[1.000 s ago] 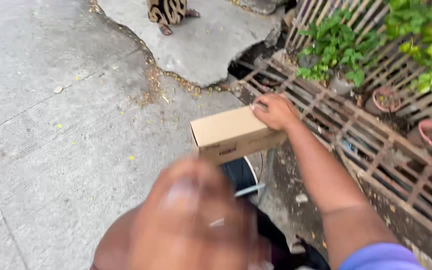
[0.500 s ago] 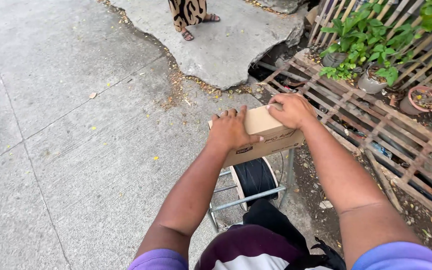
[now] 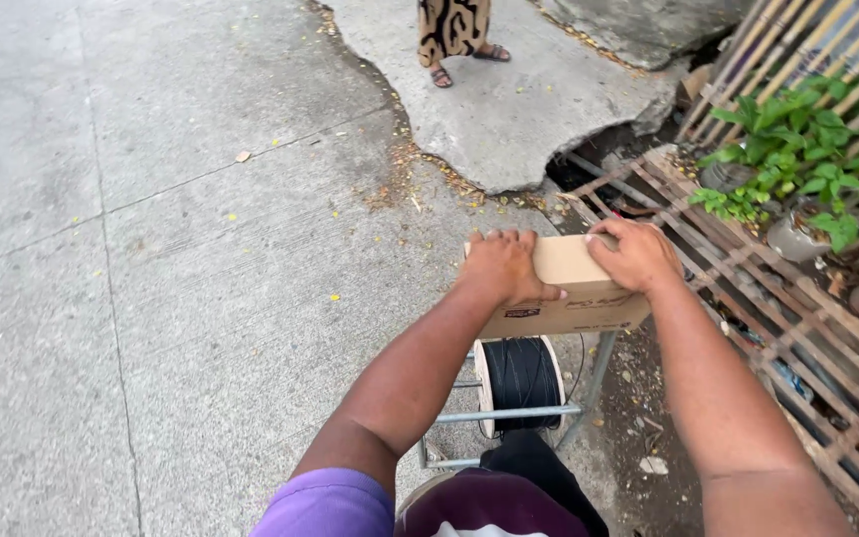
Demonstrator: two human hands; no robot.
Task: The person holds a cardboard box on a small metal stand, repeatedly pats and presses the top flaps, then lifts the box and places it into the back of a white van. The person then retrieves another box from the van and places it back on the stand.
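Both hands are on a plain brown cardboard box (image 3: 574, 288), one at each end. The left hand (image 3: 504, 267) lies flat over the near-left corner with its fingers spread across the top, and the right hand (image 3: 636, 256) grips the far-right end, fingers curled over the edge. So the hands are apart, pressed onto the box from both sides, with bare cardboard showing between them.

Right under the hands and the box there's a pale spool wound with black cable (image 3: 519, 380), sitting upright in a thin grey metal rack (image 3: 509, 415). The box looks like it sits on top of that rack, though I can't see the contact itself.

Out to the right of the right hand runs a rusty metal grate (image 3: 797, 338), with leafy green plants in pots (image 3: 787, 164) beyond it. Left of the left hand is grey concrete pavement (image 3: 151, 249). Well ahead of both hands, a person's sandalled feet (image 3: 464, 65) stand on a cracked concrete slab (image 3: 529, 109).
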